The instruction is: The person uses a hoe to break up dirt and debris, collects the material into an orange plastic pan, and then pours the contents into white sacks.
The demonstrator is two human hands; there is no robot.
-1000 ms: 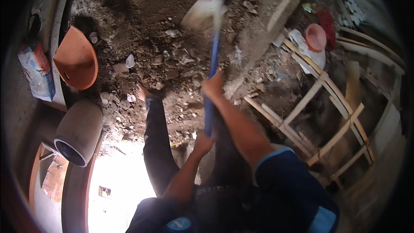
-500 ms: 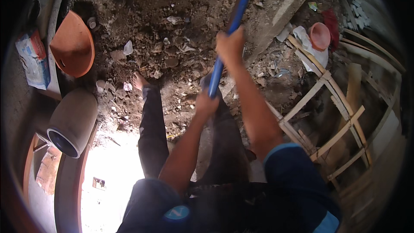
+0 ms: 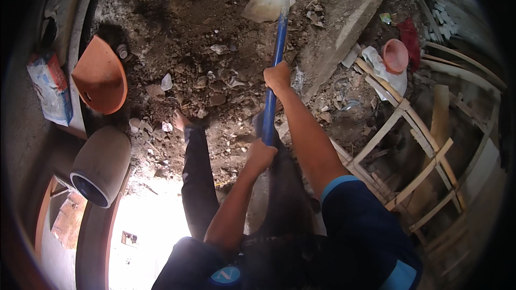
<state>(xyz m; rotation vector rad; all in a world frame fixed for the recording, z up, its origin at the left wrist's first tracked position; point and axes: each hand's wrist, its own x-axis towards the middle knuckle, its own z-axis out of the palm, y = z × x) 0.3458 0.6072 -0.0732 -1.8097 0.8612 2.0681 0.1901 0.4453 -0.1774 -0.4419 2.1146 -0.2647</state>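
Observation:
Both my hands grip a long blue handle [image 3: 276, 59] of a hoe or shovel. My right hand [image 3: 277, 77] holds it at mid-length, my left hand [image 3: 260, 157] near its lower end. The pale metal blade [image 3: 267, 3] lies out ahead on dark soil and rubble [image 3: 204, 48]. I stand over the dirt with my bare left foot [image 3: 180, 120] forward, in dark trousers.
An orange pan [image 3: 100, 80] and a grey pipe section [image 3: 101, 164] are on my left, beside a printed sack [image 3: 50, 88]. A concrete slab edge [image 3: 344, 27] runs diagonally on the right. A pink bowl [image 3: 396, 55] and a bamboo frame [image 3: 408, 145] lie further right.
The tool was raised half a second ago with its blade out of view; it has swung down, and the blade now rests on the soil ahead. My hands moved lower.

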